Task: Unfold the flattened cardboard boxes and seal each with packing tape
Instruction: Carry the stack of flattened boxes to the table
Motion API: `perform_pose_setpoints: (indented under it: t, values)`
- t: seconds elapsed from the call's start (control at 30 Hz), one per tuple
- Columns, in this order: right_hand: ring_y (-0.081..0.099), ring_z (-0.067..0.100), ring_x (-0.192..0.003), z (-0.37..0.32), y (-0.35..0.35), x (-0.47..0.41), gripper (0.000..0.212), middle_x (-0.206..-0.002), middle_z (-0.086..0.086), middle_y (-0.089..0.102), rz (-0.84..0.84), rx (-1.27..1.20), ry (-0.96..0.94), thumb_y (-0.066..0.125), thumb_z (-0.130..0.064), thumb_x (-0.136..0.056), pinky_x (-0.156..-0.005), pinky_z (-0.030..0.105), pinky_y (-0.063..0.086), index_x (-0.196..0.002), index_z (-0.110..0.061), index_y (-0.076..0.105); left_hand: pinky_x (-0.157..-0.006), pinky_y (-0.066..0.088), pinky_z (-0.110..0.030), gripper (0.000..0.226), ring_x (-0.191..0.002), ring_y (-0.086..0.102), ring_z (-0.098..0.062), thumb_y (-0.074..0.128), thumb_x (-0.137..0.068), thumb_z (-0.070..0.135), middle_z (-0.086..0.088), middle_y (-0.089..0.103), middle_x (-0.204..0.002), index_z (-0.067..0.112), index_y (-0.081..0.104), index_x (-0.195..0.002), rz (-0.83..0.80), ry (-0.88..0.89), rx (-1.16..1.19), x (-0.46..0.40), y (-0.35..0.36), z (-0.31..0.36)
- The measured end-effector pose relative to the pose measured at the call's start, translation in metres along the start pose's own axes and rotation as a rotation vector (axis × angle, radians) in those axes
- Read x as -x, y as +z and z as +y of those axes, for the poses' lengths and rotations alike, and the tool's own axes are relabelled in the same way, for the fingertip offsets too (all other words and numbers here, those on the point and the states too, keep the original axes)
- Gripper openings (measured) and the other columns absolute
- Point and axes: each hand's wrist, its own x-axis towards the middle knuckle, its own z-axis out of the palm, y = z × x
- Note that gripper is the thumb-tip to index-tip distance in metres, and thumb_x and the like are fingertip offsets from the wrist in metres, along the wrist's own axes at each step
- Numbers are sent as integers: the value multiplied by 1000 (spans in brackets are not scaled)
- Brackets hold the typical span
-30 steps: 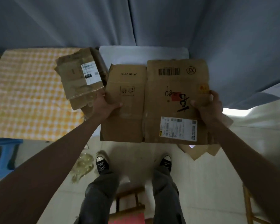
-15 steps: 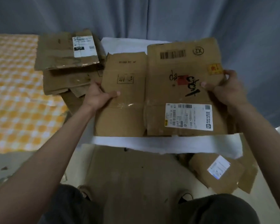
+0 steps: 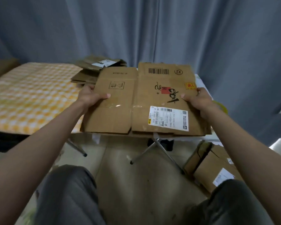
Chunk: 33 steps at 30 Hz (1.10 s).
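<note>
A flattened brown cardboard box (image 3: 136,101) with a barcode, black brush lettering and a white shipping label lies nearly level over the small white folding table (image 3: 199,78). My left hand (image 3: 91,98) grips its left edge, thumb on top. At the opposite edge my right hand (image 3: 196,99) grips it the same way. A stack of other flattened boxes (image 3: 94,70) sits behind and to the left. No packing tape is visible.
A surface with an orange-and-white checked cloth (image 3: 31,95) lies to the left. Grey curtains (image 3: 136,30) hang behind. Assembled cardboard boxes (image 3: 212,166) stand on the floor at right. The table's metal legs (image 3: 156,146) cross below. My knees fill the bottom of the view.
My view has dropped from standing to seated. Both hands kept their grip and lowered the flattened box toward the white table, so it now lies flatter.
</note>
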Motion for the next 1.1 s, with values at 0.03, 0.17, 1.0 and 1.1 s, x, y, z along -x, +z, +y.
perform_pose_setpoints:
  t: [0.03, 0.17, 1.0, 1.1]
  values:
    - [60, 29, -112, 0, -3, 11, 70, -128, 6, 61, -1, -23, -3, 83, -45, -74, -100, 48, 50, -131, -20, 50, -75, 56, -32, 83, -95, 68, -18, 95, -50, 44, 0, 69, -112, 15, 62, -121, 7, 17, 1, 8, -4, 2]
    - [61, 27, -111, 4, -18, 45, 76, -125, 2, 60, -4, -86, -13, 81, -41, -79, -101, 47, 50, -141, -17, 43, -91, 53, -40, 88, -104, 62, -22, 93, -60, 39, -1, 62, -118, 14, 50, -132, 61, 68, 3, 41, -14, 12]
    - [69, 23, -97, -14, -54, 42, 50, -106, 14, 66, -362, -1255, -73, 63, -59, -86, -91, 33, 57, -104, -13, 59, -101, 47, -34, 86, -122, 61, -15, 69, -60, 82, 5, 66, -131, 29, 64, -128, -500, 315, 392, 83, -44, 75]
    - [65, 19, -100, -32, -44, 64, 56, -106, 11, 68, -380, -1189, -260, 69, -51, -84, -102, 33, 48, -109, -1, 62, -108, 44, -40, 101, -124, 59, -14, 86, -53, 69, 7, 58, -139, 33, 51, -141, -472, 374, 191, 100, -40, 94]
